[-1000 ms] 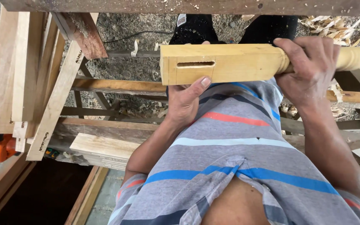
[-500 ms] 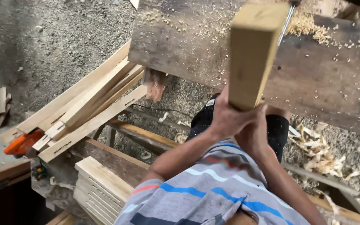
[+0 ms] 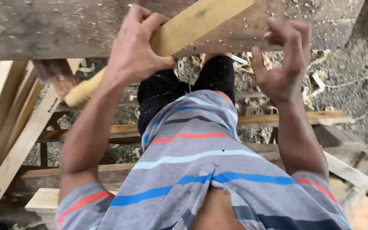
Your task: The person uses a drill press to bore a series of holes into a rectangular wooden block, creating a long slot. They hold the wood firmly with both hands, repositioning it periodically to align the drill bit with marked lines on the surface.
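Note:
A pale yellow wooden post (image 3: 201, 19) with a square section and a turned round end (image 3: 81, 91) slants from upper right down to the left. My left hand (image 3: 135, 47) grips it around the middle. My right hand (image 3: 282, 59) is off the post, fingers spread and curled, hovering just right of it. The post lies over the dark, sawdust-strewn workbench plank (image 3: 56, 30). My striped grey shirt (image 3: 201, 170) fills the lower frame.
Light wooden boards (image 3: 9, 127) lean at the left. A rail of the bench frame (image 3: 294, 117) crosses behind my legs. Wood shavings (image 3: 320, 81) and gravel cover the ground at the right. A pale board end (image 3: 39, 200) sits low left.
The post has swung round from pointing up to slanting down-left with its turned end at the left. My right hand has let go of it; my left hand still holds it.

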